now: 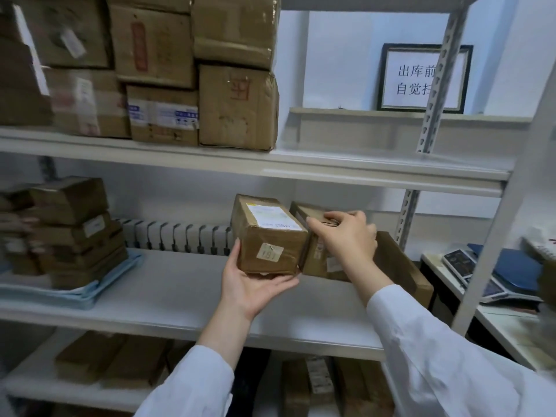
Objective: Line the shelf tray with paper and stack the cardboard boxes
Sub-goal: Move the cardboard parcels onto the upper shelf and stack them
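Cradling a small box of brown cardboard, the person's left hand lies palm-up beneath its near bottom edge. The fingers are straight and pressed together under the base, and the thumb runs up the box's left face. This box sits at the middle of the white middle shelf, tipped slightly. It has a white printed label on top and a small handwritten sticker on its near face.

Touching its right side is a second box, similar in size. The right hand comes over it from the right, fingers curled over the top and thumb on the near side — pinching the upper edge. A larger, flatter third box lies just right of that, partly hidden by the wrist and white sleeve.

Far left on the same shelf, a stack of boxes rests on folded blue paper. Behind, against the back wall, runs a row of white upright items — too blurred to identify.

Above, large creased cartons crowd the upper shelf. At far right, a framed sign stands behind a perforated metal upright. More boxes fill the lower shelf, and a scale sits on a side table to the right.
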`<action>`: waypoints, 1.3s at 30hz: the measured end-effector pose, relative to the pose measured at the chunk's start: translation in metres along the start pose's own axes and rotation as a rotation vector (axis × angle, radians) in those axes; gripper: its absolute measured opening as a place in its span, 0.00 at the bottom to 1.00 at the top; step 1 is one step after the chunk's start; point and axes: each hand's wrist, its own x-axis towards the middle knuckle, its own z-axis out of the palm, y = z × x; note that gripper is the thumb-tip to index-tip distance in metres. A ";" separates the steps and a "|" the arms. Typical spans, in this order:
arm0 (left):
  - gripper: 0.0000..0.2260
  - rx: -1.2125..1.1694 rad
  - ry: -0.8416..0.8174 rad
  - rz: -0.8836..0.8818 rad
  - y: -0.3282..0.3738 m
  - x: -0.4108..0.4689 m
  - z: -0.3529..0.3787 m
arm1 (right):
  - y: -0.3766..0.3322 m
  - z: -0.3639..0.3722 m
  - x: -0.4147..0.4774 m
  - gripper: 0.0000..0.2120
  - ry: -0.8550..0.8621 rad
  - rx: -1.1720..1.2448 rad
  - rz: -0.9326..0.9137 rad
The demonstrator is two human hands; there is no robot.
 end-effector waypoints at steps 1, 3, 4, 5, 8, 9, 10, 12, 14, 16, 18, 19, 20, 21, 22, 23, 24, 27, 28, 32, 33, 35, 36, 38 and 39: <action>0.31 0.019 -0.017 0.003 0.003 -0.008 0.002 | -0.007 -0.003 -0.006 0.24 0.003 -0.006 -0.008; 0.30 0.063 -0.044 -0.001 0.007 -0.022 0.006 | -0.018 -0.010 -0.015 0.25 0.004 -0.022 -0.022; 0.30 0.076 -0.055 -0.004 0.008 -0.028 0.008 | -0.023 -0.012 -0.019 0.25 0.005 -0.035 -0.028; 0.30 0.088 -0.068 -0.011 0.010 -0.032 0.010 | -0.027 -0.015 -0.023 0.26 0.011 -0.051 -0.033; 0.32 0.106 -0.106 -0.045 0.012 -0.046 0.017 | -0.039 -0.026 -0.033 0.27 0.038 -0.081 -0.045; 0.32 0.106 -0.113 -0.057 0.013 -0.051 0.019 | -0.043 -0.031 -0.037 0.27 0.049 -0.087 -0.050; 0.33 0.103 -0.115 -0.066 0.012 -0.055 0.021 | -0.046 -0.035 -0.039 0.27 0.055 -0.093 -0.056; 0.34 0.099 -0.109 -0.080 0.011 -0.062 0.026 | -0.052 -0.043 -0.043 0.26 0.063 -0.098 -0.063; 0.34 0.106 -0.102 -0.088 0.010 -0.070 0.031 | -0.059 -0.050 -0.046 0.26 0.072 -0.099 -0.065; 0.35 0.115 -0.101 -0.087 0.011 -0.076 0.039 | -0.066 -0.057 -0.049 0.26 0.084 -0.104 -0.072; 0.35 0.126 -0.104 -0.079 0.013 -0.080 0.047 | -0.073 -0.063 -0.052 0.23 0.100 -0.104 -0.085; 0.35 0.133 -0.109 -0.073 0.014 -0.082 0.051 | -0.077 -0.067 -0.053 0.21 0.109 -0.100 -0.090; 0.35 0.138 -0.111 -0.070 0.015 -0.083 0.056 | -0.080 -0.070 -0.053 0.20 0.119 -0.090 -0.094; 0.34 0.145 -0.110 -0.068 0.016 -0.086 0.061 | -0.083 -0.074 -0.053 0.20 0.126 -0.079 -0.099; 0.34 0.149 -0.106 -0.066 0.016 -0.087 0.065 | -0.085 -0.077 -0.053 0.19 0.130 -0.068 -0.101; 0.34 0.152 -0.107 -0.060 0.016 -0.089 0.070 | -0.088 -0.080 -0.053 0.18 0.132 -0.064 -0.103; 0.33 0.153 -0.107 -0.058 0.017 -0.090 0.073 | -0.090 -0.082 -0.052 0.17 0.136 -0.069 -0.103; 0.33 0.153 -0.141 -0.059 0.017 -0.091 0.085 | -0.094 -0.095 -0.050 0.19 0.159 -0.084 -0.119; 0.33 0.152 -0.152 -0.060 0.017 -0.090 0.087 | -0.096 -0.099 -0.049 0.20 0.160 -0.092 -0.118; 0.33 0.136 -0.226 -0.055 0.020 -0.089 0.101 | -0.103 -0.122 -0.044 0.20 0.183 -0.055 -0.147; 0.33 0.135 -0.239 -0.052 0.022 -0.089 0.103 | -0.104 -0.128 -0.042 0.21 0.193 -0.025 -0.154; 0.34 0.170 -0.246 -0.043 0.026 -0.089 0.109 | -0.106 -0.141 -0.038 0.22 0.223 0.043 -0.150; 0.34 0.195 -0.248 -0.041 0.029 -0.089 0.111 | -0.106 -0.147 -0.035 0.22 0.237 0.077 -0.135; 0.35 0.245 -0.268 -0.042 0.035 -0.088 0.115 | -0.102 -0.156 -0.027 0.22 0.260 0.176 -0.102; 0.36 0.269 -0.274 -0.043 0.038 -0.087 0.116 | -0.099 -0.159 -0.023 0.22 0.267 0.244 -0.083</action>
